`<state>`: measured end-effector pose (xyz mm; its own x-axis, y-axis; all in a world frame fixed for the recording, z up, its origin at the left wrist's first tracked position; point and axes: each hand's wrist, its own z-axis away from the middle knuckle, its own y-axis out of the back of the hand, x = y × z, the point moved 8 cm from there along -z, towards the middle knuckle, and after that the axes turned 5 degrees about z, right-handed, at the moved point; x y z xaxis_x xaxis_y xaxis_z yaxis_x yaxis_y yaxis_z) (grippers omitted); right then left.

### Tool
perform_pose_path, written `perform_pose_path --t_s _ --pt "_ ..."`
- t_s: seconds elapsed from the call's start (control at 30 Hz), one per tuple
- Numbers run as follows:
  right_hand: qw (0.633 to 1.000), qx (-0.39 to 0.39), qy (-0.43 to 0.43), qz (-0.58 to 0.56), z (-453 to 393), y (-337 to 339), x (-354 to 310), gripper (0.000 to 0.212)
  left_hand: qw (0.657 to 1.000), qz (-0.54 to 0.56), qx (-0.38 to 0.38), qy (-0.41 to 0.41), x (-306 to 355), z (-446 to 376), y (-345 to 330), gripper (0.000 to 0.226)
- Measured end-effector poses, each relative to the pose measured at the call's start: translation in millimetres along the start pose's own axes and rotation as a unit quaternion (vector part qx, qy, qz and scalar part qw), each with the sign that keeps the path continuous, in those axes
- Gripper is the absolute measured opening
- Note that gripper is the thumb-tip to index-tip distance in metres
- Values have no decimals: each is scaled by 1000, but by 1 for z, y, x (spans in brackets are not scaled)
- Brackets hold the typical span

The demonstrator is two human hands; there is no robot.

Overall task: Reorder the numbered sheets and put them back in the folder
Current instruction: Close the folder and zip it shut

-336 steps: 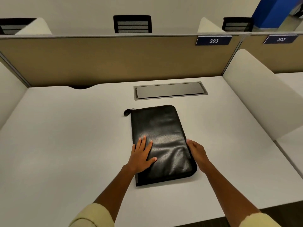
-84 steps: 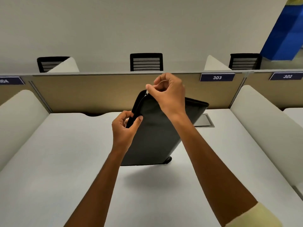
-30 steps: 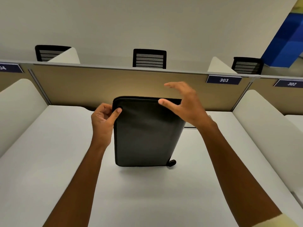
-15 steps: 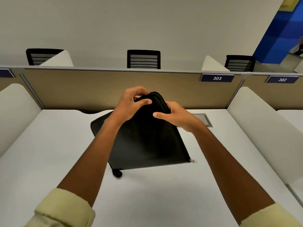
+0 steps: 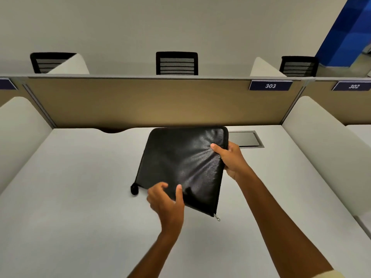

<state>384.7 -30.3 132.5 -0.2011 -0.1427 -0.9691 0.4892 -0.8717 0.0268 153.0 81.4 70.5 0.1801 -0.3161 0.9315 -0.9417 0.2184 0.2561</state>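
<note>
— Right hand (image 5: 230,159) first: gripping the right edge of the black zippered folder (image 5: 180,163), thumb pressed on the front face, other fingers curled behind and hidden. Leather puckered in creases around that thumb.

— And the left hand (image 5: 166,199)?

— Pinching the folder's lower edge, thumb up on the front face, remaining fingers curled just beside and under the rim. Blurred a little, so exact finger contact hard to tell.

— Position of the folder?

— Held tilted over the white desk (image 5: 70,187), top edge leaning away toward the tan partition (image 5: 130,101). Cannot tell whether the lower left corner touches the desktop. Black pull tab (image 5: 134,190) hanging at that lower left corner; silver zipper pull (image 5: 217,217) dangling at the lower right corner.

— Numbered sheets?

— Not visible; folder faces closed from this side.

— Anything else around?

— Grey recessed cable hatch (image 5: 246,139) in the desk, partly hidden behind the folder's right side. Blue plate reading 303 (image 5: 270,85) on the partition top, another reading 302 (image 5: 353,86) further right. Black mesh chair backs (image 5: 177,63) beyond the partition. White side dividers (image 5: 321,141) flanking the desk. Pale yellow sleeve cuff (image 5: 329,274) at the bottom right.
</note>
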Motion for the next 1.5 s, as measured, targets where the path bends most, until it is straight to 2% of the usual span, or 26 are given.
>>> perform_pose_path --t_s 0.1,0.17,0.2,0.27,0.33,0.43,0.57,0.67,0.77,0.87,1.0,1.17,1.3,1.4,1.5 --pt "996 58 -24 -68 1 9 17 23 981 35 -9 190 -41 13 5 45" --pt "988 88 -41 -119 8 11 28 23 934 130 -55 327 -62 19 -2 44" --pt "984 99 -48 -140 12 12 35 25 895 208 -88 385 -67 21 -10 40" --pt "975 116 -60 -181 20 11 49 28 814 358 -148 432 -64 20 -25 37" --pt "962 125 -69 -231 27 5 67 22 786 419 -182 415 -54 11 -28 34" --pt "940 127 -95 -303 37 -4 98 21 801 410 -194 391 -56 0 -27 34" --pt "910 91 -146 -376 46 -12 143 38 822 362 -214 385 -80 -12 -21 32" --pt "911 51 -172 -371 55 -11 166 42 829 335 -238 379 -96 -17 -15 36" --pt "939 8 -172 -297 67 -2 182 47 827 322 -265 377 -112 -15 -6 39" --pt "967 -21 -185 -173 80 12 203 49 833 302 -288 364 -123 -11 5 39" --pt "988 -38 -145 34 86 24 215 70 855 251 -300 342 -136 -14 14 43" --pt "972 -21 -122 198 88 32 226 83 891 156 -313 289 -145 -17 16 46" --pt "955 -26 -116 273 90 31 231 47 923 57 -305 226 -149 -19 26 41" --pt "946 -3 -97 310 89 32 231 49 944 -41 -282 166 -147 -17 31 33" --pt "938 8 -77 339 89 33 232 53 955 -135 -240 112 -145 -15 33 41"
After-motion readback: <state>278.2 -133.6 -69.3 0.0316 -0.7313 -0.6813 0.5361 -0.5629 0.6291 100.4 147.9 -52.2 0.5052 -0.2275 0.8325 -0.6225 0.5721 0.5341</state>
